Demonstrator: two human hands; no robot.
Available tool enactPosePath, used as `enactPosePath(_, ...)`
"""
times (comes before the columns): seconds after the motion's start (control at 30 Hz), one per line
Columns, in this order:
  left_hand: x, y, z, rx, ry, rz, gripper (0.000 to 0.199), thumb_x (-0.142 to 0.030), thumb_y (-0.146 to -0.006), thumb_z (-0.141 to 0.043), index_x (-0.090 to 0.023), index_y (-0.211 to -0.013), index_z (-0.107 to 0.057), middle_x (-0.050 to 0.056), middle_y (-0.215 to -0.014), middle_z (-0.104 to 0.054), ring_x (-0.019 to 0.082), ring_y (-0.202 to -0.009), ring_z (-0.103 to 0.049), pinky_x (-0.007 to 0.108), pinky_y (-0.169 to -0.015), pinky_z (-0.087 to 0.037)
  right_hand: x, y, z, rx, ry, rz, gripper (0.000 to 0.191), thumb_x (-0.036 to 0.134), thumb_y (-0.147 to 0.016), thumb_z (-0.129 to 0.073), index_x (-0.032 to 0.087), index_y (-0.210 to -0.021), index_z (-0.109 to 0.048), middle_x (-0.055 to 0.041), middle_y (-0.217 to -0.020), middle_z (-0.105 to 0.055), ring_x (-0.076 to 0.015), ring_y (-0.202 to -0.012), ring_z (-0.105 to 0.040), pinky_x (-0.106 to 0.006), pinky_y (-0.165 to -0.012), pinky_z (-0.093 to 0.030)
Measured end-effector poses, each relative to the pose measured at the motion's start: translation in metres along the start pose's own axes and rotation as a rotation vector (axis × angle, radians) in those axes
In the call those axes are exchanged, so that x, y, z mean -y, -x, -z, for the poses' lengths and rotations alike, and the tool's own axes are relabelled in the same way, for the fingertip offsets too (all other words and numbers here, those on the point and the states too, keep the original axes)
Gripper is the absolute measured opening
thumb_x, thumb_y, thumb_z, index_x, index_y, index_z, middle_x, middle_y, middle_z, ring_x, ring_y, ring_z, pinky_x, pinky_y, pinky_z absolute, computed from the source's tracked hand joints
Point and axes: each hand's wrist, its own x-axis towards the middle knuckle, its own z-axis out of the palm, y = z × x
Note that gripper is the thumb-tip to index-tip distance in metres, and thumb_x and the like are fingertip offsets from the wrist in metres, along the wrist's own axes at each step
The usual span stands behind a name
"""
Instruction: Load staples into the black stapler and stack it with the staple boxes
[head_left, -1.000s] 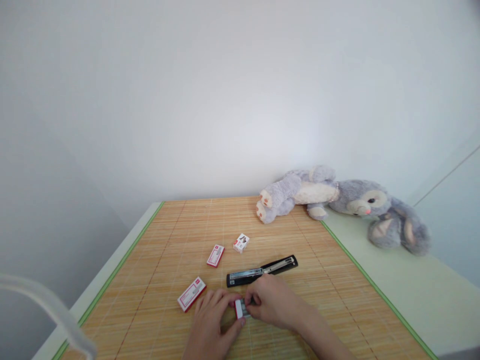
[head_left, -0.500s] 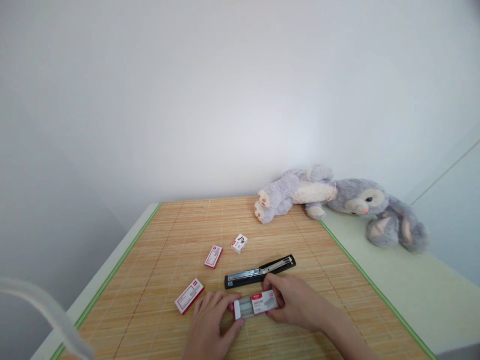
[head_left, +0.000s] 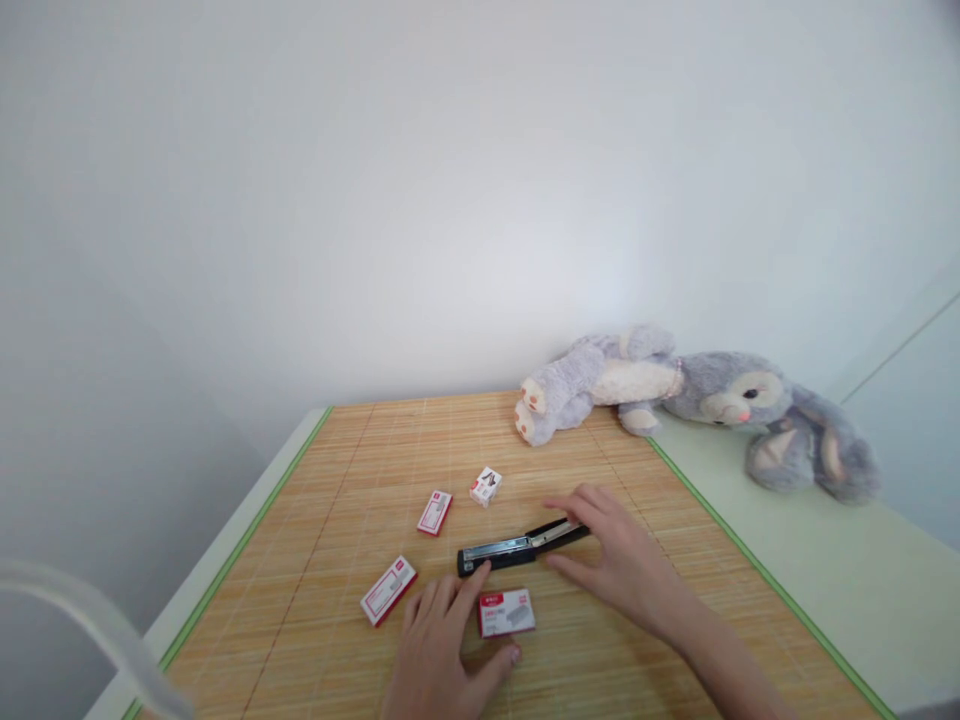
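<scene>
A black stapler [head_left: 498, 551] lies opened out flat on the bamboo mat, its metal channel facing up. My right hand [head_left: 611, 550] hovers around the stapler's right end, thumb and fingers apart on either side of it. My left hand [head_left: 448, 645] rests on the mat with fingers spread; its index fingertip is by the stapler's left part. Between that index finger and thumb sits a closed red-and-white staple box [head_left: 507, 613]. A second staple box [head_left: 388, 591] is left of my left hand, and a smaller one [head_left: 435, 512] lies farther back.
A small white box with a dark picture [head_left: 486, 485] lies behind the stapler. A grey plush rabbit [head_left: 637, 382] lies at the back right against the wall. The bamboo mat [head_left: 315, 560] has a green edge. A pale curved bar [head_left: 90, 620] crosses the lower left.
The staple box in front, partly slid open before, is now closed. My right hand has left it and moved up to the stapler's right end. My left hand has released the box.
</scene>
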Motion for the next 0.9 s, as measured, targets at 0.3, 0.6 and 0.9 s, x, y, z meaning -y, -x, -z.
enactPosePath(0.3,0.001,-0.003,-0.008,-0.024,-0.021,0.034,0.078,-0.059,-0.080,-0.074,-0.039,-0.151,-0.048,0.007,-0.128,-0.066,0.032,-0.119,-0.058,0.051,-0.107,-0.041,-0.052,-0.016,0.027,0.145,-0.182,0.014,0.019,0.028,-0.082,-0.077,0.023,-0.100,-0.075,-0.0064,-0.115,-0.066,-0.0249,-0.112,-0.060,-0.037,-0.101,-0.045)
enactPosePath(0.6,-0.018,-0.002,-0.026,-0.173,-0.124,0.155,0.071,-0.059,-0.075,-0.076,-0.037,-0.140,-0.060,0.010,-0.127,-0.068,0.038,-0.117,-0.057,0.059,-0.105,-0.034,0.012,-0.049,-0.021,0.110,-0.507,0.167,0.023,0.033,-0.083,-0.081,0.022,-0.099,-0.069,-0.0043,-0.114,-0.067,-0.0225,-0.110,-0.062,-0.036,-0.101,-0.045)
enactPosePath(0.9,-0.020,0.007,-0.041,-0.269,-0.191,0.143,0.048,-0.051,-0.075,-0.078,-0.035,-0.121,-0.071,0.008,-0.112,-0.069,0.033,-0.105,-0.060,0.054,-0.100,-0.038,0.019,-0.055,-0.083,0.153,-0.452,0.213,0.025,0.010,-0.072,-0.080,0.021,-0.088,-0.064,-0.0005,-0.100,-0.063,-0.0194,-0.096,-0.060,-0.028,-0.084,-0.046)
